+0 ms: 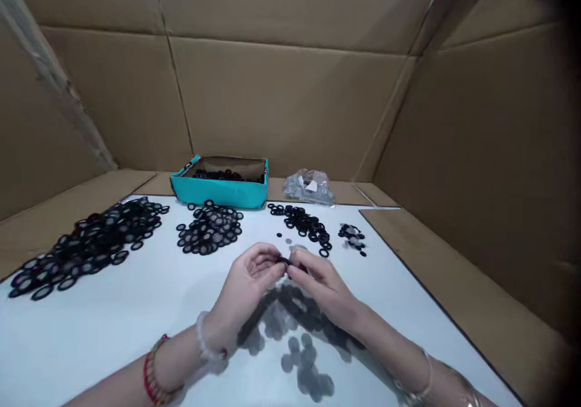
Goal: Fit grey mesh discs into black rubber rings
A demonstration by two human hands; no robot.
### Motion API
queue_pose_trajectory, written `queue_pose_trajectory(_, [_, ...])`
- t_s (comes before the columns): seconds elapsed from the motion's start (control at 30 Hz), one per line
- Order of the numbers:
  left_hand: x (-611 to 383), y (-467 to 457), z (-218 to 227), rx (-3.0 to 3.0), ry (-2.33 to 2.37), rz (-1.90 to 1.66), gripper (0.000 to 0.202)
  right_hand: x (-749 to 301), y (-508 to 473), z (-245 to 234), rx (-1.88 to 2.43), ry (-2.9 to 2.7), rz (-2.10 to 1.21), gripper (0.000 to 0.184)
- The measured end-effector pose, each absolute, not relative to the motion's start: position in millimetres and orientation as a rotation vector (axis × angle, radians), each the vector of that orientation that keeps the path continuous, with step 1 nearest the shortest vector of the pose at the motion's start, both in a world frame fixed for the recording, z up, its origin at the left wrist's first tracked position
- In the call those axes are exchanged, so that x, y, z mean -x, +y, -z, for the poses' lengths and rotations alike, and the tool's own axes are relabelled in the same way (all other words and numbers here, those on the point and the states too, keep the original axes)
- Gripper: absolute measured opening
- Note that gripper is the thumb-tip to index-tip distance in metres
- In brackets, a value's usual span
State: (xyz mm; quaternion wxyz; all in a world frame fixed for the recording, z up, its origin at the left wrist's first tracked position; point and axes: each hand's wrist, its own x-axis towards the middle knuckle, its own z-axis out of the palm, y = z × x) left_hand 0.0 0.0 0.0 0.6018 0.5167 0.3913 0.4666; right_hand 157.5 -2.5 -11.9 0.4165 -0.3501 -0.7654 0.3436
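Note:
My left hand [247,286] and my right hand [322,286] meet over the middle of the white tabletop [113,322]. Their fingertips pinch together on a small black ring [285,261]. Under and behind my hands lies a loose heap of grey discs and dark rings [299,334]. Farther back sit a pile of black rings with grey centres [209,228], a pile of plain black rings [303,222] and a small cluster [351,236].
A large spread of black rings [86,243] covers the left side. A teal box [222,183] holding more rings stands at the back, with a clear bag of grey parts [309,186] to its right. Cardboard walls [476,152] enclose the table.

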Motion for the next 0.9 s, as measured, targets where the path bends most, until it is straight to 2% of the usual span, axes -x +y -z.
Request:
queue_pose_trajectory(0.2, [2.9,1.7,2.0,-1.191,0.906,-1.124,0.019,-156.3,-1.4,13.5,0.884,-2.006,-0.792,0.029])
queue_pose_trajectory(0.4, [8.7,4.4,0.4,-1.282,0.861,-1.03,0.017,-157.8,-2.5,6.3,0.961,-1.95,-0.962,0.031])
queue_pose_trajectory(0.53, [9.9,4.0,3.2,-1.3,0.786,-1.001,0.017,-158.5,-2.8,4.9,0.993,-1.995,-0.847,0.029])
queue_pose_trajectory(0.7, [9.8,4.1,5.8,-1.254,0.777,-0.974,0.017,-159.9,-0.8,5.8,1.054,-1.963,-0.768,0.023])
queue_pose_trajectory(0.9, [9.8,7.2,4.5,-1.248,0.848,-0.97,0.02,-159.2,0.9,4.6,1.039,-1.962,-0.843,0.014])
